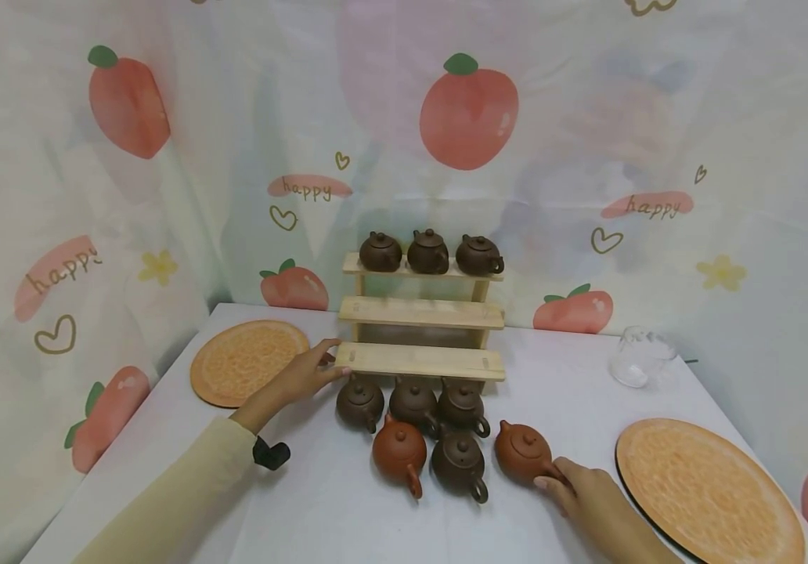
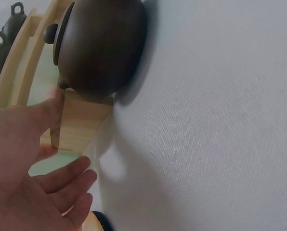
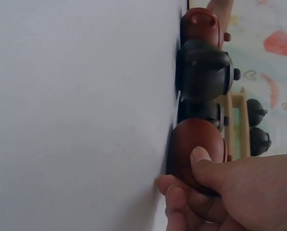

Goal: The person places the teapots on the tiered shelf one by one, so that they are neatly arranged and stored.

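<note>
My right hand (image 1: 593, 501) pinches the handle of a reddish-brown clay teapot (image 1: 522, 451), whose spout points away to the far left. In the right wrist view, the thumb (image 3: 201, 161) lies along that teapot's side. A wooden three-tier display shelf (image 1: 421, 360) stands at the back. At the left end of its lowest board, my left hand (image 1: 305, 374) pinches the edge between thumb and index finger, its other fingers loosely bent. Beside that thumb stands a dark brown teapot (image 2: 102, 48). Another reddish-brown teapot (image 1: 400, 451) and several dark teapots (image 1: 459, 460) stand before the shelf.
Three dark teapots (image 1: 428, 252) sit on the top board. An orange round mat (image 1: 249, 360) lies at the left and another round mat (image 1: 707, 493) at the right. A clear glass vessel (image 1: 640, 359) stands at the back right. Patterned cloth hangs behind the table.
</note>
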{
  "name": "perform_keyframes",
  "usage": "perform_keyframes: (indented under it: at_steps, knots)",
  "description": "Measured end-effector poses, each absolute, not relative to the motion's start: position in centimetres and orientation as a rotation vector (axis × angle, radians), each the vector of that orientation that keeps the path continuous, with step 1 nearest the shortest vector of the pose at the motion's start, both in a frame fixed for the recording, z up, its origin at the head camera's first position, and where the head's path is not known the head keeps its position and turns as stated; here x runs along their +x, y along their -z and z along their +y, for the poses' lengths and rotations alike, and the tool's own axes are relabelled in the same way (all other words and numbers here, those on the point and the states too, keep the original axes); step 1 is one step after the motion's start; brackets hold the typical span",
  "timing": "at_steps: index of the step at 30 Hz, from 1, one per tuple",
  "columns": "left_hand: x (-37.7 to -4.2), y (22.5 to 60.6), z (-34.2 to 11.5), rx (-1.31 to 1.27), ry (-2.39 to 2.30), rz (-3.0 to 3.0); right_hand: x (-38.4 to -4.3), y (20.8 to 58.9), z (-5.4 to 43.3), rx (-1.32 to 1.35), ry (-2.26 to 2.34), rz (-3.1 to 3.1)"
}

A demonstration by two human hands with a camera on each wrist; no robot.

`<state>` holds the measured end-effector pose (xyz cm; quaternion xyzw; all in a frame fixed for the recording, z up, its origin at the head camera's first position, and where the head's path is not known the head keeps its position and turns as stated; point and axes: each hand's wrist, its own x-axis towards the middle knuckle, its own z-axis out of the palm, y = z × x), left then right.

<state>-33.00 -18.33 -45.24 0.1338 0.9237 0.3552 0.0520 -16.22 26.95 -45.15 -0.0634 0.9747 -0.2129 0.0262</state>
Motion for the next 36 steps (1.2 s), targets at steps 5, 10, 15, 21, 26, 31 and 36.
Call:
perform_keyframes:
  at_steps: [5, 10, 15, 21, 26, 31, 36]
  knots:
    - [-32.9, 45.1, -18.3, 0.402, -1.079, 2.809, -16.4, 45.3, 27.3, -0.259, 0.707, 3.033]
    - [-32.9, 45.2, -18.3, 0.409, -1.081, 2.815, -16.6, 45.4, 27.4, -0.285, 0.738, 3.043]
    - [-32.9, 45.3, -18.2, 0.412, -1.082, 2.813, -16.8, 45.4, 27.4, -0.295, 0.761, 3.050]
    - [-32.9, 45.2, -18.2, 0.408, -1.076, 2.817, -17.1, 45.4, 27.3, -0.288, 0.772, 3.058]
    - [-32.9, 45.2, -18.2, 0.392, -1.071, 2.814, -17.3, 45.5, 27.4, -0.325, 0.797, 3.088]
    - [-32.9, 45.2, -18.3, 0.396, -1.077, 2.814, -17.8, 45.5, 27.5, -0.324, 0.803, 3.100]
    - [-33.0, 45.3, -18.3, 0.397, -1.083, 2.810, -18.2, 45.4, 27.6, -0.327, 0.790, 3.106]
